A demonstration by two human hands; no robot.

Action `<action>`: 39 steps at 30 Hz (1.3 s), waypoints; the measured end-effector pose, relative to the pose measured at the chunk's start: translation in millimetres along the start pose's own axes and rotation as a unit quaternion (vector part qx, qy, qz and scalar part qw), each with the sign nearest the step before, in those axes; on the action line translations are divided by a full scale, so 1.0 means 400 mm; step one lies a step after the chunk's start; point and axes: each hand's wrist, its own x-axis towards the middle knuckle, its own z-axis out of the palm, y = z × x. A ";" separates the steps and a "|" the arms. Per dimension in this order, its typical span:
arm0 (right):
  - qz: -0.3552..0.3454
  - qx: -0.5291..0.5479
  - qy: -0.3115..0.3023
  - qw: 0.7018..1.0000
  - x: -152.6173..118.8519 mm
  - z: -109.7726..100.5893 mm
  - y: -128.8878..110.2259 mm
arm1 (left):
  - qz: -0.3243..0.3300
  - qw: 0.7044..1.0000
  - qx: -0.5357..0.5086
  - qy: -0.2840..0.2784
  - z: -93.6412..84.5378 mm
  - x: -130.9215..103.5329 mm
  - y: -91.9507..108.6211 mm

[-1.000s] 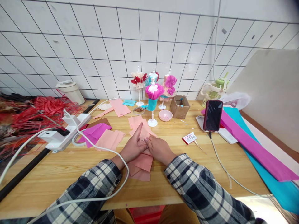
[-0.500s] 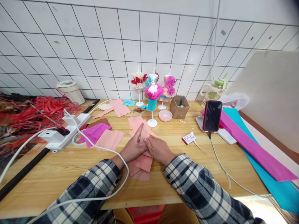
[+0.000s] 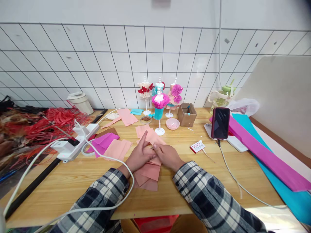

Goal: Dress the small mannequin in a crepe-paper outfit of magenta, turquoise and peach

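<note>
My left hand is over the paper pieces near the table's front, its thumb raised and apart from the fingers. Its fingers reach toward my right hand and are partly hidden by it. My right hand is closed, thumb pressed down in a pinch against the left fingers; a thin small thing shows at its tip, too small to name. Beneath both hands lie salmon-pink crepe paper pieces. Just beyond them is a lighter peach paper stack. A small dress-form stand with blue and magenta paper stands behind it.
Three more decorated stands are at the back, near a pink bowl and cardboard box. A white cable crosses over my left forearm. A power strip lies left; a phone and paper sheets are right.
The view has tilted up and shifted slightly. My left thumb stays raised; the hands remain together, with the right pinch a little farther from the left thumb.
</note>
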 end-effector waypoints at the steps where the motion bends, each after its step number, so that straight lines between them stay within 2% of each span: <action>1: 0.001 0.016 0.019 1.000 0.000 -0.003 0.014 | 0.006 0.999 -0.005 0.038 -0.010 0.002 -0.002; 2: 0.003 0.038 0.048 0.998 0.001 -0.004 0.028 | 0.010 0.997 -0.015 0.081 -0.023 0.006 -0.006; 4: 0.014 0.077 0.127 0.989 0.004 -0.002 0.056 | 0.013 0.978 -0.052 0.200 -0.055 0.018 -0.017; 6: 0.035 0.095 0.182 0.978 0.010 0.007 0.078 | 0.025 0.938 -0.080 0.336 -0.097 0.030 -0.030; 8: 0.051 0.109 0.196 0.973 0.019 0.018 0.090 | 0.053 0.885 -0.079 0.456 -0.143 0.037 -0.045; 10: 0.062 0.123 0.189 0.972 0.029 0.027 0.093 | 0.073 0.855 -0.041 0.513 -0.186 0.034 -0.057; 11: 0.068 0.130 0.187 0.971 0.033 0.030 0.093 | 0.071 0.857 -0.013 0.511 -0.205 0.029 -0.063; 12: 0.074 0.137 0.187 0.970 0.038 0.032 0.091 | 0.059 0.873 0.022 0.483 -0.219 0.022 -0.069; 13: 0.081 0.142 0.188 0.968 0.041 0.033 0.089 | 0.037 0.904 0.066 0.420 -0.231 0.014 -0.075; 14: 0.086 0.145 0.188 0.968 0.043 0.034 0.086 | 0.012 0.939 0.122 0.322 -0.238 0.005 -0.081; 15: 0.089 0.145 0.188 0.967 0.045 0.034 0.084 | -0.002 0.960 0.183 0.213 -0.243 -0.002 -0.088; 16: 0.090 0.143 0.187 0.968 0.046 0.034 0.083 | 0.000 0.961 0.239 0.136 -0.245 -0.009 -0.096; 17: 0.090 0.140 0.184 0.969 0.046 0.034 0.081 | 0.008 0.954 0.285 0.093 -0.246 -0.014 -0.105; 19: 0.086 0.137 0.183 0.970 0.044 0.033 0.080 | 0.015 0.936 0.347 0.059 -0.246 -0.017 -0.123; 23: 0.080 0.149 0.186 0.968 0.035 0.036 0.079 | 0.018 0.915 0.401 0.040 -0.247 -0.007 -0.153; 26: 0.077 0.157 0.183 0.968 0.028 0.036 0.079 | 0.036 0.914 0.403 0.030 -0.252 0.001 -0.166; 28: 0.072 0.161 0.178 0.968 0.024 0.030 0.077 | 0.022 0.919 0.392 0.045 -0.256 0.001 -0.169; 31: 0.063 0.170 0.163 0.970 0.022 0.019 0.070 | -0.009 0.934 0.346 0.091 -0.260 -0.013 -0.167; 34: 0.117 0.121 0.170 0.971 0.024 0.018 0.058 | -0.031 0.953 0.255 0.160 -0.255 -0.031 -0.155; 36: 0.152 0.044 0.182 0.970 0.027 0.025 0.052 | -0.053 0.959 0.165 0.224 -0.249 -0.038 -0.139; 39: 0.115 -0.041 0.137 0.983 0.031 0.033 0.052 | -0.066 0.951 -0.027 0.299 -0.258 -0.038 -0.109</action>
